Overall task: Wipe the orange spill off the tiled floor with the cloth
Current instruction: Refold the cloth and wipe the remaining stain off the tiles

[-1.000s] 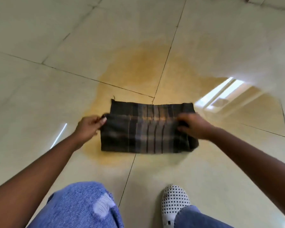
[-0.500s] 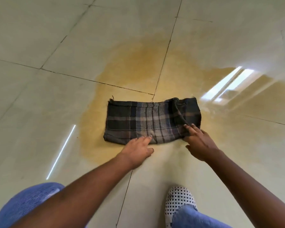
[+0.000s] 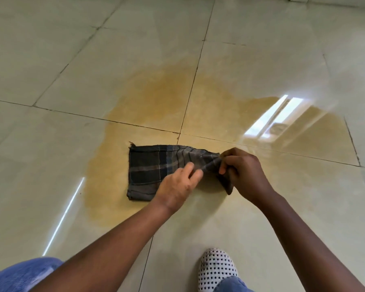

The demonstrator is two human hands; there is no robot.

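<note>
Right hand (image 3: 243, 173) is pinching the bunched right end of the plaid cloth (image 3: 150, 167), fingers closed tight on the fabric and lifting that end slightly off the tiled floor (image 3: 51, 60). Left hand (image 3: 177, 186) is lying on the cloth's middle with fingers loosely spread, pressing down rather than gripping. The cloth's flat left part is resting on the near edge of the orange spill (image 3: 160, 95), which is spreading away across several tiles. A white dotted shoe (image 3: 216, 268) is standing nearby, well apart from the cloth
</note>
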